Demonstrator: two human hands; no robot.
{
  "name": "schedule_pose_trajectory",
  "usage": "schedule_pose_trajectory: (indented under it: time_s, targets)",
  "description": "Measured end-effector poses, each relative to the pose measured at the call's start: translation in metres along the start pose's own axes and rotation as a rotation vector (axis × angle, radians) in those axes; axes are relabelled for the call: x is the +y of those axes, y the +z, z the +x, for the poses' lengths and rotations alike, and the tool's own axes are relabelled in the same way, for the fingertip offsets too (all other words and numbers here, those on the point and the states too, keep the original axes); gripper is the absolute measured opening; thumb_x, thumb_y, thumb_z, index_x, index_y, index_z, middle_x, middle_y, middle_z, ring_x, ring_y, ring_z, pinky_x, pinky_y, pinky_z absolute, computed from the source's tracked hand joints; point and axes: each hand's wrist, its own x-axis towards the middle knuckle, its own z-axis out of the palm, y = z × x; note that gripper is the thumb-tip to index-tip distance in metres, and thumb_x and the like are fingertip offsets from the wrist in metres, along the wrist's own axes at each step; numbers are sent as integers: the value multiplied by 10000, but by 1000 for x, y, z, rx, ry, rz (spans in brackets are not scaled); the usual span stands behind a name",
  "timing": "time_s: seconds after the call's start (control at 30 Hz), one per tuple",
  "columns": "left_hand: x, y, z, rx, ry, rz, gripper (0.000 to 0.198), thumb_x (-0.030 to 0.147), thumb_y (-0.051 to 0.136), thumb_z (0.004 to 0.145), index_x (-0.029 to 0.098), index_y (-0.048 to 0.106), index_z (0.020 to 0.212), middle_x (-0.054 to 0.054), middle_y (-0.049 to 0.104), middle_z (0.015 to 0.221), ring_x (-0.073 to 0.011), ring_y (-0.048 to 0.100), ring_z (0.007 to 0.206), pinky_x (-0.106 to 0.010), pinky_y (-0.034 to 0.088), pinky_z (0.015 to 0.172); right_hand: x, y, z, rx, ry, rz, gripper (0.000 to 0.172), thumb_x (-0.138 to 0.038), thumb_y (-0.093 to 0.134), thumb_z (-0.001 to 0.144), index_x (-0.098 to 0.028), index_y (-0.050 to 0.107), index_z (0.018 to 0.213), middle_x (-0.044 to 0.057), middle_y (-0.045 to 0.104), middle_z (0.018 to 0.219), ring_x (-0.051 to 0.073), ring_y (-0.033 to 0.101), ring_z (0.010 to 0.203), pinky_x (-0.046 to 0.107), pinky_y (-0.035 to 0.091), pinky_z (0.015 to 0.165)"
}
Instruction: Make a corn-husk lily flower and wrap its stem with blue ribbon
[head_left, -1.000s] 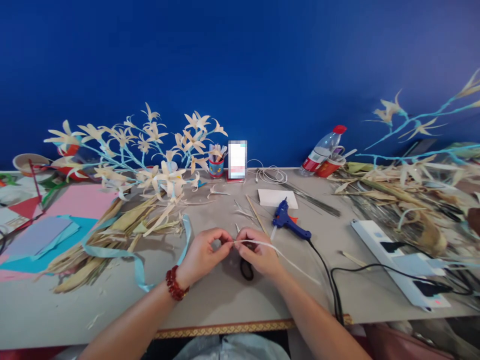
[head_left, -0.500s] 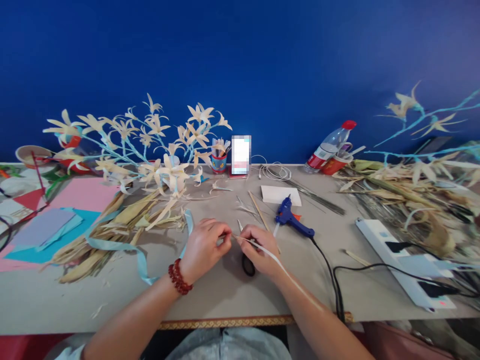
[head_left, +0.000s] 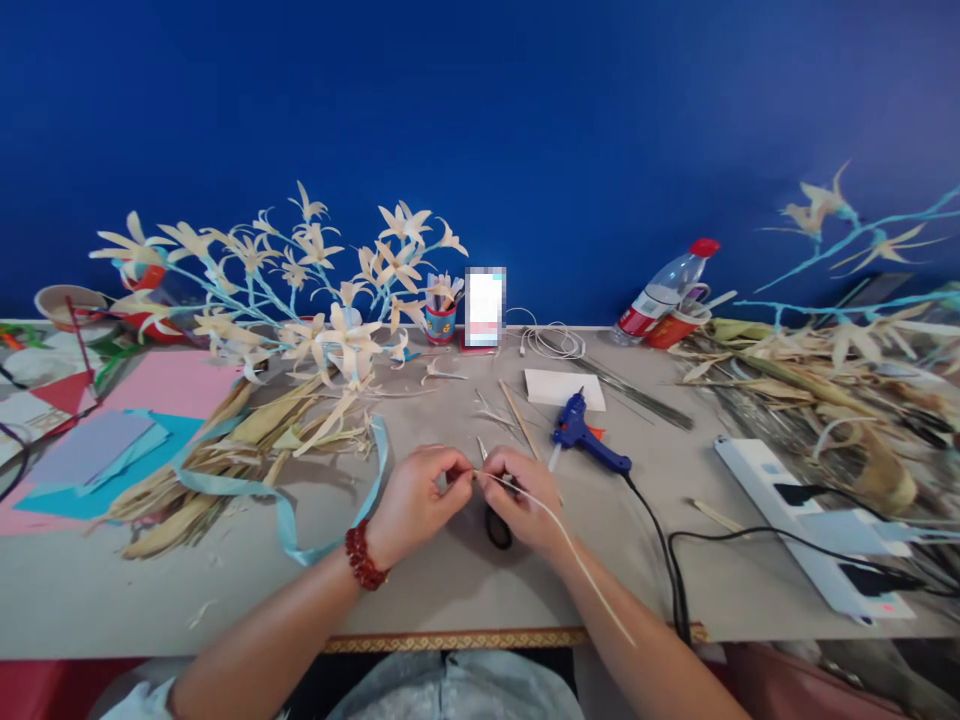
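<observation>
Low over the table, my left hand (head_left: 426, 497) and my right hand (head_left: 520, 497) meet fingertip to fingertip. Both pinch a thin pale strip (head_left: 574, 545), whose long loose end trails from my right hand across my right forearm. The tip between the fingers is too small to make out. Beneath my right hand lies a pair of scissors (head_left: 498, 528), its black handle partly covered. A light blue ribbon (head_left: 289, 525) curls beside my left hand. Right of my hands rests a blue glue gun (head_left: 589, 435) with its black cord.
Husk flowers on blue stems (head_left: 349, 340) spread at the back left, above dried corn husks (head_left: 225, 465) and coloured paper (head_left: 180, 390). A phone (head_left: 484, 308) stands by the wall. At right lie a power strip (head_left: 787, 530), a tilted bottle (head_left: 660, 295) and more husks (head_left: 832, 390).
My left hand has shifted slightly right, its fingertips now closer to my right hand's. The trailing end of the strip looks narrower and hangs a little differently over my right forearm.
</observation>
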Motion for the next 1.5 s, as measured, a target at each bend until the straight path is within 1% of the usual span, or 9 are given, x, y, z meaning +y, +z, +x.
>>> schedule_pose_trajectory:
  time_s: [0.27,0.63,0.77,0.87,1.0,1.13,1.3,1.4,1.5]
  targets:
    - [-7,-3,0,96,94,296,121,149,544,797,209,569,694,-5,613,648,-184,562,688,-332,413,734,-2,4,-2,55,-77,-31,149,-191,509,825,-219,487,680,0,535,640,150,499,592,271,386,582]
    - [-9,-9,0,151,148,391,132,180,501,851,199,569,739,-17,608,669,-192,559,685,-340,406,722,0,5,-3,141,-55,-32,183,-206,519,835,-217,492,654,-13,530,617,137,496,571,264,379,567]
    - [-13,-12,0,191,125,381,130,178,505,839,200,569,728,-16,589,662,-192,549,681,-333,412,707,2,4,-5,166,-33,-11,175,-200,517,831,-220,501,658,-16,529,611,135,498,563,263,383,563]
    - [-14,-16,1,232,79,292,108,165,492,834,191,597,829,-38,617,750,-205,569,753,-332,433,728,2,3,-6,181,-26,14,161,-176,513,817,-222,510,662,-18,529,612,137,500,565,264,385,564]
    - [-10,-14,2,112,48,31,193,214,472,875,194,612,1006,-64,668,944,-202,607,893,-316,458,800,3,0,-5,173,-28,34,136,-169,505,807,-221,536,685,-10,548,634,144,510,585,268,392,579]
    - [-4,-4,1,-10,-42,-104,140,244,506,862,198,639,854,-21,678,798,-171,617,754,-260,466,680,3,0,-4,99,-46,22,113,-172,514,799,-222,547,704,-2,567,656,150,528,608,274,412,596]
    - [-4,2,-1,27,-121,-129,168,200,489,846,186,604,725,9,625,672,-140,572,646,-220,418,555,1,2,-4,91,-90,-5,112,-175,526,807,-227,538,708,6,573,668,159,545,629,286,431,614]
    - [-8,-2,0,79,-88,-37,160,208,506,840,192,608,718,1,636,676,-151,573,655,-244,426,586,1,2,-5,124,-116,-1,118,-162,528,811,-228,540,714,10,575,667,164,549,633,295,437,620]
    - [-10,-6,1,128,-13,86,133,193,529,822,201,605,713,-6,653,692,-170,590,696,-303,443,728,3,1,-6,131,-108,-6,119,-163,528,814,-230,545,716,11,572,662,168,548,630,300,438,619]
